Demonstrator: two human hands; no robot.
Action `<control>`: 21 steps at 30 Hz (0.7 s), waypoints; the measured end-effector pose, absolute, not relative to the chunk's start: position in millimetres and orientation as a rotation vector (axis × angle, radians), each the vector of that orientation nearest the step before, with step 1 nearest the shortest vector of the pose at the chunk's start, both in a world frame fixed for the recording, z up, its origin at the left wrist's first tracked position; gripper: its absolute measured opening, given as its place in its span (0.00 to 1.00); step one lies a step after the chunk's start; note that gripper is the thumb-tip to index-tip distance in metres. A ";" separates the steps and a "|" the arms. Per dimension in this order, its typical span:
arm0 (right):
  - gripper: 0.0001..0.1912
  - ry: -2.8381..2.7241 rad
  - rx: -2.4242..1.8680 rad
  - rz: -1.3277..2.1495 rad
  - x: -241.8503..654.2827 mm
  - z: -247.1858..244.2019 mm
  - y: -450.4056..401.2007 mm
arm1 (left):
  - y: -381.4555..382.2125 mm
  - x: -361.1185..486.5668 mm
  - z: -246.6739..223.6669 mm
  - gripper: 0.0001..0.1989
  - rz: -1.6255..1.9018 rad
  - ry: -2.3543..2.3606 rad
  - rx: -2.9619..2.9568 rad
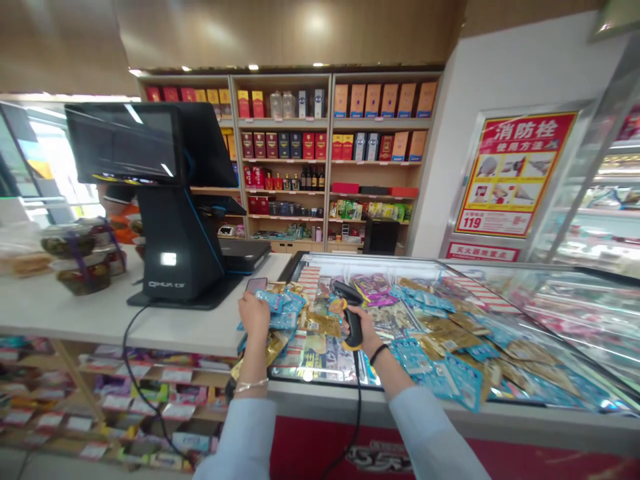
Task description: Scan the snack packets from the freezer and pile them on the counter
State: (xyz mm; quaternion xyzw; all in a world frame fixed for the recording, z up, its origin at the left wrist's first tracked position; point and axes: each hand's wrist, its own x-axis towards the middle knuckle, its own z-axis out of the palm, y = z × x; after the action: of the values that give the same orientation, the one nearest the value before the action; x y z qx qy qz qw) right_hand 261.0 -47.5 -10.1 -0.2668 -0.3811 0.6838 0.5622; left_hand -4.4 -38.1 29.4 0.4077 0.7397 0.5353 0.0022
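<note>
Tightly, right hand [363, 331] shut round a black barcode scanner [352, 317], left hand [254, 317] round blue packets [278, 301], poster [515, 175] reading 119

Two arms enter from the bottom edge of the frame, both in the same pale blue long-sleeved top. The left sleeve [237, 443] fills the lower middle-left of the frame, and the right sleeve [433, 433] runs toward the lower right. The fabric looks smooth and light, with soft folds, and each sleeve widens toward the bottom edge, where the frame cuts it off. Both sleeves end on the forearm, leaving the wrists uncovered. The left wrist wears a thin, shiny, pale metal bracelet [253, 385]. The right wrist wears a narrow black band [377, 354], plain as far as the picture shows. The left hand [255, 317] and right hand [363, 330] are bare.
</note>
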 end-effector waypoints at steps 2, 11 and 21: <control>0.13 -0.845 -0.630 1.656 254.7 -23.2 -45.5 | -39.9 -0.3 26.7 0.10 1.618 2.460 1.351; 0.14 -0.784 -0.613 1.716 250.6 -37.1 -46.0 | -36.1 11.2 3.5 0.16 1.458 2.646 1.420; 0.15 -0.900 -0.617 1.726 255.4 -40.7 -43.9 | -30.0 4.6 16.3 0.20 1.245 2.555 1.491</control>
State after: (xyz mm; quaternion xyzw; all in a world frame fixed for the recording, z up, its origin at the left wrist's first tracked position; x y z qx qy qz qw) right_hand 255.4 -43.9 -40.7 -0.2577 -0.3756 0.7208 0.5224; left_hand 4.6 -30.0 16.3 0.4643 0.7956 0.3877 -0.0343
